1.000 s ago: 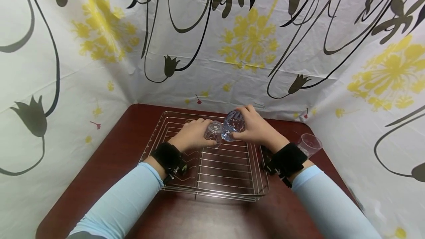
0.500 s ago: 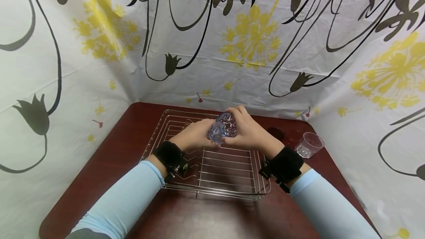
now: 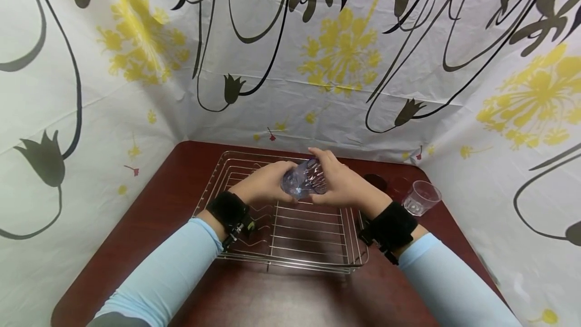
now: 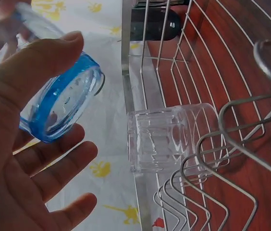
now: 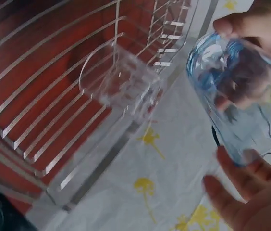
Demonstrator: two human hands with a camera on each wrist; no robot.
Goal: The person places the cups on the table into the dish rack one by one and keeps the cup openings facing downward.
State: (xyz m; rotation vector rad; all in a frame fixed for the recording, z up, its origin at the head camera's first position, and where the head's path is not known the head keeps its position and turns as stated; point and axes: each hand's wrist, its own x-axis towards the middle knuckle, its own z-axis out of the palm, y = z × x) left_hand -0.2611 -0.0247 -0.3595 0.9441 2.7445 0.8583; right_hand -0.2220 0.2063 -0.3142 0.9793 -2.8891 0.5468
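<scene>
Both hands are on a bluish see-through glass (image 3: 301,180), tilted on its side above the wire rack (image 3: 313,267). My left hand (image 3: 265,180) holds its left end; in the left wrist view the thumb lies over the thick blue base (image 4: 63,101), other fingers spread below. My right hand (image 3: 338,178) holds the other end between thumb and fingers. A clear fluted cup (image 4: 171,137) stands upside down in the rack below the hands, also visible in the right wrist view; in the head view the hands hide it.
On the dark red table (image 3: 131,226), right of the rack, stands another clear cup (image 3: 421,198). Beside it are a dark round item (image 3: 375,181) and a reddish see-through item (image 3: 401,185). A patterned sheet (image 3: 272,59) encloses the back and sides.
A second ago my left hand was at the clear cup with the blue glass in my right hand. The left hand has moved onto the blue glass, which has tipped further sideways.
</scene>
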